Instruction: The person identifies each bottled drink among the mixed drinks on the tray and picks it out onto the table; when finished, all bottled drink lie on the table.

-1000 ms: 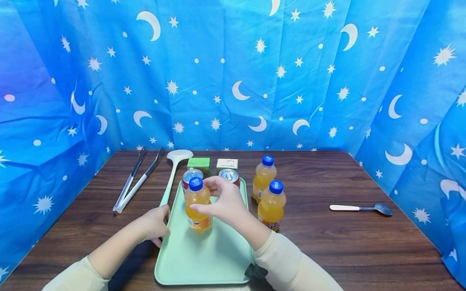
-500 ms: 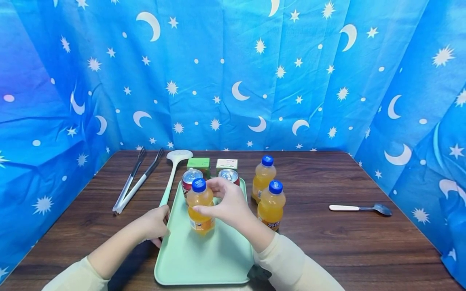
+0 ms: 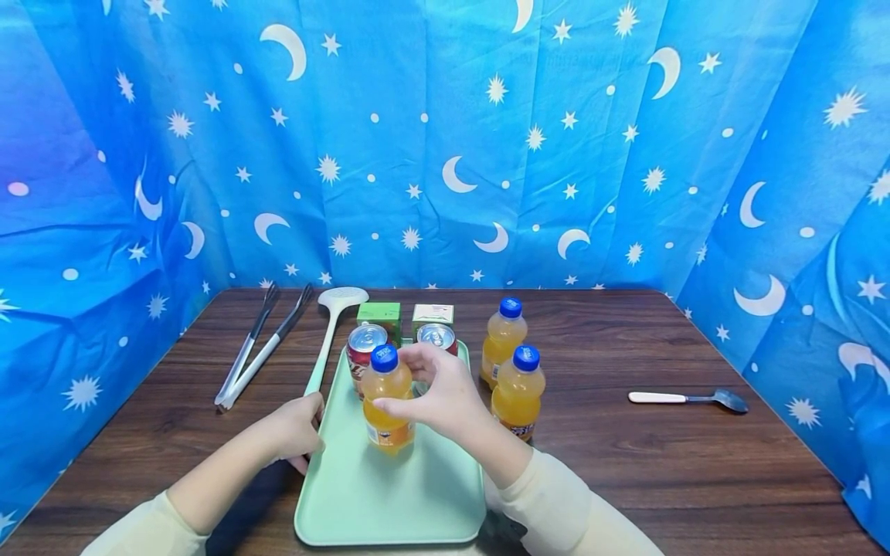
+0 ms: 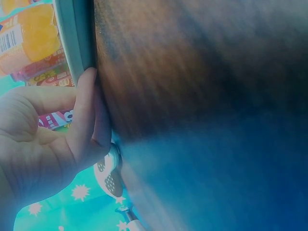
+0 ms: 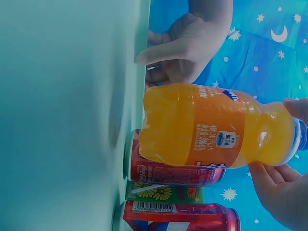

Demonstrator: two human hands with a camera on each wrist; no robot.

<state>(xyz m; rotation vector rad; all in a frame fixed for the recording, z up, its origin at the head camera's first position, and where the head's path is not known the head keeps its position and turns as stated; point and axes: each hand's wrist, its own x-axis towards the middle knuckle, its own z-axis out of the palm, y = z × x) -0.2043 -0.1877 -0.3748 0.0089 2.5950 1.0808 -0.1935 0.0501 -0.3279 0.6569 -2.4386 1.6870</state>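
My right hand (image 3: 448, 394) holds an orange soda bottle (image 3: 386, 386) with a blue cap, thumb on the near side and fingers at the far side. The bottle is upright. In the right wrist view its base (image 5: 154, 125) appears slightly above the pale green tray (image 3: 389, 502). My left hand (image 3: 299, 427) grips the tray's left edge; in the left wrist view its fingers (image 4: 86, 106) lie at the rim, some hidden. Two red soda cans stand on the tray's far part: a left can (image 3: 358, 359) behind the bottle and a right can (image 3: 439, 337) partly behind my right hand.
Behind the cans stand a green drink carton (image 3: 379, 312) and a pale-topped carton (image 3: 433, 313). Two more orange soda bottles (image 3: 520, 394) stand right of the tray. Left of it lie a slotted skimmer (image 3: 327, 347) and metal tongs (image 3: 257, 355). A spoon (image 3: 688, 398) lies far right.
My right hand has carried the bottle a little to the right and nearer to me, uncovering more of the left can. The left hand and tray have stayed put.
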